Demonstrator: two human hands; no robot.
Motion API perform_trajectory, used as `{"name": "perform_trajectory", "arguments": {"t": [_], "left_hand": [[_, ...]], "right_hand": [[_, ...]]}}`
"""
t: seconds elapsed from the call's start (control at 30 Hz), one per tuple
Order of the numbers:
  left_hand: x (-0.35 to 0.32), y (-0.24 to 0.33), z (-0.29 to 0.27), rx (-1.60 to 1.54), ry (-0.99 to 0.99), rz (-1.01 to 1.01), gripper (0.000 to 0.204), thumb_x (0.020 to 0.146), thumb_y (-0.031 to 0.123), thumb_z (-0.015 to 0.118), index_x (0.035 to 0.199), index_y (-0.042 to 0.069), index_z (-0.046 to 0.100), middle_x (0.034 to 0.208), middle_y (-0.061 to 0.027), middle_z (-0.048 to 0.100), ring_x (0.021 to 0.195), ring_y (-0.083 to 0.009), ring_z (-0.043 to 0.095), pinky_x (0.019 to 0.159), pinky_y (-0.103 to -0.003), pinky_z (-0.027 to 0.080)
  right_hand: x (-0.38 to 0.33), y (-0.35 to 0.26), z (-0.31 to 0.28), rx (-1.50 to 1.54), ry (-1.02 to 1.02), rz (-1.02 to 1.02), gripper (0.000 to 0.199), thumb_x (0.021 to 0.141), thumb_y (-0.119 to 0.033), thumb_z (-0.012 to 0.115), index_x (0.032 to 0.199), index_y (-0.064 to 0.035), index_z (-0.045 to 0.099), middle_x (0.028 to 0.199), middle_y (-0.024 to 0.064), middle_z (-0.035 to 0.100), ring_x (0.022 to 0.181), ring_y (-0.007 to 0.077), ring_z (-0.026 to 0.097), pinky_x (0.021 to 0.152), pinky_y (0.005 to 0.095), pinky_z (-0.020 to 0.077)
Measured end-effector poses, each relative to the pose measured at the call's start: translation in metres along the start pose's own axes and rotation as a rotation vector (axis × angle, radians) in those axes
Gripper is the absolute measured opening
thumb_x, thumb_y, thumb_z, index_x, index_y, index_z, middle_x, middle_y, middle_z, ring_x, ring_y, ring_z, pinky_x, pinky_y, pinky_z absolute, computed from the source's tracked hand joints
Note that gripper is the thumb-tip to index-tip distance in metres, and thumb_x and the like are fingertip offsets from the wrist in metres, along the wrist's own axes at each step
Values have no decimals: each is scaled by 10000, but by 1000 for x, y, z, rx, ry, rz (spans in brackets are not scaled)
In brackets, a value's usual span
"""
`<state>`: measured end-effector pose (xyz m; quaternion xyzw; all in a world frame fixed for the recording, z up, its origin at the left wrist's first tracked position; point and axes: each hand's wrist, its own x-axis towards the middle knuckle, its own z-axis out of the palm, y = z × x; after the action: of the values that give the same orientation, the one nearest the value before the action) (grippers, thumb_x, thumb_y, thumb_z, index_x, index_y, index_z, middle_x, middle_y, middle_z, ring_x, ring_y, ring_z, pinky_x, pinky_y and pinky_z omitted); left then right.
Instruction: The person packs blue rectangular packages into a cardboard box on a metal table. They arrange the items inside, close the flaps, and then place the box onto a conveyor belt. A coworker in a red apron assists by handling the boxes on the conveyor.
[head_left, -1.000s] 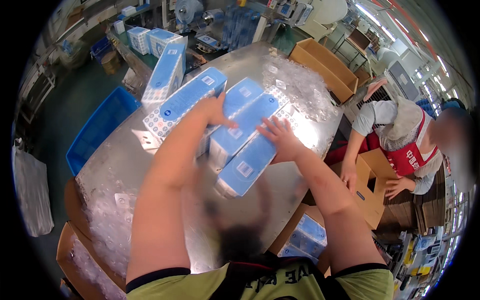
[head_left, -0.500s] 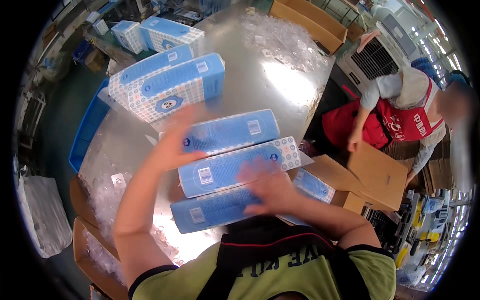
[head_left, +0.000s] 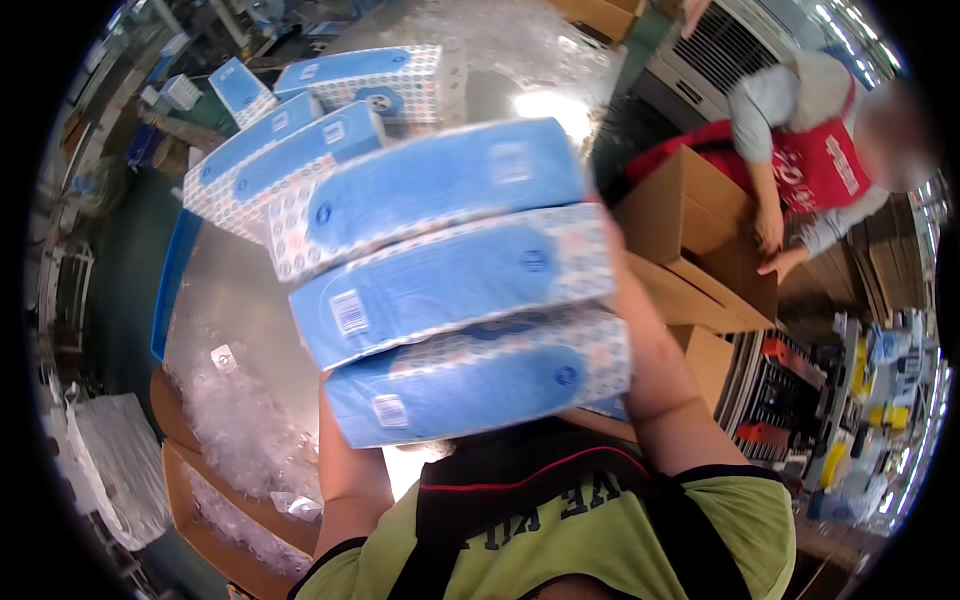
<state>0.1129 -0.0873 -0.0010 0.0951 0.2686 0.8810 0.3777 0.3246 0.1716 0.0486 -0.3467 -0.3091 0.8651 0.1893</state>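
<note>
Three long blue-and-white patterned packs [head_left: 450, 270], box-shaped and printed with barcodes, lie side by side in a row in front of me. My two hands hold the row up from its ends, close to the camera. My right hand [head_left: 608, 240] presses against the right ends, its fingers mostly hidden behind the packs. The left forearm [head_left: 352, 490] runs up under the nearest pack, and that hand is hidden behind the row.
More such packs [head_left: 270, 165] stand on the metal table [head_left: 230, 290] at the far left. Clear plastic pieces [head_left: 240, 420] are heaped at the left, above an open carton [head_left: 195, 515]. At the right, a person in a red apron [head_left: 815, 165] handles a brown carton [head_left: 650, 210].
My hands have closed on the row of three packs and raised it off the table toward me. The person at the right has tilted the carton upright.
</note>
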Motion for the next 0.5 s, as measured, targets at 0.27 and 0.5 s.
{"name": "perform_trajectory", "arguments": {"t": [0.27, 0.5], "left_hand": [[-43, -230, 101, 577, -602, -254, 511, 1019, 400, 400, 1341, 20, 513, 1250, -134, 615, 1126, -234, 583, 962, -367, 471], [-38, -247, 32, 1216, -362, -411, 358, 1013, 237, 468, 1269, 9, 570, 1004, -140, 715, 1069, -264, 638, 934, -344, 487]], "right_hand": [[-277, -96, -155, -514, 485, -495, 517, 1014, -403, 456, 1334, -3, 521, 1178, 110, 630, 1034, 176, 617, 888, 311, 507], [-225, -14, -303, -429, 629, -284, 607, 1025, -479, 405, 1424, -24, 449, 1362, 104, 533, 1216, 193, 516, 1025, 332, 406]]}}
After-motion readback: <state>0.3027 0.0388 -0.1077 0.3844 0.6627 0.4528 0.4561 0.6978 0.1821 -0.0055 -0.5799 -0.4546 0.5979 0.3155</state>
